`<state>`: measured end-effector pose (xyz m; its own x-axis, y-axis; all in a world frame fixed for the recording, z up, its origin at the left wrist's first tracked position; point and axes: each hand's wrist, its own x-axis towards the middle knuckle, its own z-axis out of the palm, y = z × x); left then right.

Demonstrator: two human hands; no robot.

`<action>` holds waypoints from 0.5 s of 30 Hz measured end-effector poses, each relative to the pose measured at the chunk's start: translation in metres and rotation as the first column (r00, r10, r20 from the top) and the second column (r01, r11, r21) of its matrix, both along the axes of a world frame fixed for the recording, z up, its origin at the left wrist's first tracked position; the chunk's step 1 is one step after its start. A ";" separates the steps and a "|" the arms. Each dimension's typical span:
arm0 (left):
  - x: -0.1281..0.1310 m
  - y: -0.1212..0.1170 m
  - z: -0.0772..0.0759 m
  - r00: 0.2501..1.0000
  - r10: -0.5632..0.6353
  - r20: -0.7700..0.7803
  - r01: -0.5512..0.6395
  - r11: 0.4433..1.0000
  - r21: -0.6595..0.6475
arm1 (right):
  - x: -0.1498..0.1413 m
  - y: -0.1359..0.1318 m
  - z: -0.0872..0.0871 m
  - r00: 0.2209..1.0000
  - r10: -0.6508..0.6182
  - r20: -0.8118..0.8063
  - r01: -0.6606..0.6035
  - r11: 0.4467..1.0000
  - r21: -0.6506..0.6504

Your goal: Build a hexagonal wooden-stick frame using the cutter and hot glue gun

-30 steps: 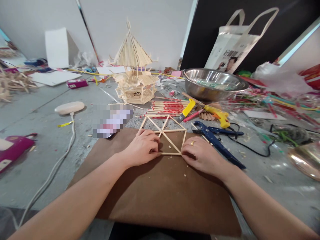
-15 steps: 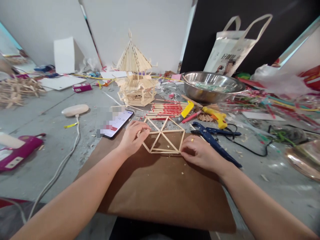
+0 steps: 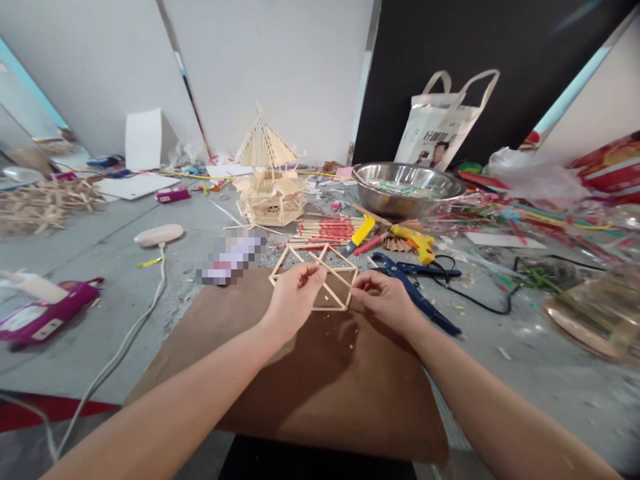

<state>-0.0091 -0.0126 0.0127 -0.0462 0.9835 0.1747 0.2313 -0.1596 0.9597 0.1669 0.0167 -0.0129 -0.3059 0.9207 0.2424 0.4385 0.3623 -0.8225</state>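
A flat hexagonal frame of thin wooden sticks point(image 3: 345, 275) is lifted a little above a brown cardboard sheet point(image 3: 320, 387). My left hand point(image 3: 295, 300) is closed, its fingers pinching the frame's near left part. At the frame's right corner my right hand point(image 3: 383, 301) pinches a stick between thumb and fingers. Both forearms reach in from the bottom of the view.
Behind the frame lie red-tipped sticks point(image 3: 327, 230), a yellow cutter point(image 3: 363, 232), a yellow glue gun point(image 3: 415, 239) and blue pliers point(image 3: 415, 283). A stick pagoda model point(image 3: 267, 173), a steel bowl point(image 3: 405, 187), a phone point(image 3: 233, 257) and a white cable point(image 3: 125, 347) lie around.
Both hands have raised the stick frame off the cardboard and turned it. My left hand shifted from the frame's left edge to grip it from the front. The camera has tilted up.
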 end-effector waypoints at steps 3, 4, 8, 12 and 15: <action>0.010 0.012 -0.005 0.939 0.094 0.331 -0.054 0.990 -0.127 | -0.003 -0.003 0.001 0.995 -0.008 -0.102 -0.001 0.995 -0.095; 0.013 0.015 -0.007 0.911 0.110 0.397 -0.060 0.989 -0.135 | -0.003 -0.004 0.001 0.993 -0.007 -0.119 -0.007 0.994 -0.113; 0.020 0.022 -0.011 0.841 0.076 0.536 -0.025 0.995 -0.101 | -0.005 -0.006 0.002 0.991 0.011 -0.130 -0.030 0.990 -0.140; 0.024 0.021 -0.014 0.770 0.018 0.637 0.046 0.995 -0.084 | -0.006 -0.006 0.001 0.997 0.015 -0.072 -0.021 0.995 -0.093; 0.027 0.019 -0.016 0.724 -0.028 0.689 0.111 0.991 -0.076 | -0.010 -0.006 -0.002 0.998 0.015 -0.054 -0.018 0.998 -0.057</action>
<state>0.0179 0.0065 -0.0030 -0.0435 0.9989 0.0194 -0.5033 -0.0386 0.8633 0.1572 0.0103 -0.0153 -0.3089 0.9287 0.2054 0.3875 0.3201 -0.8645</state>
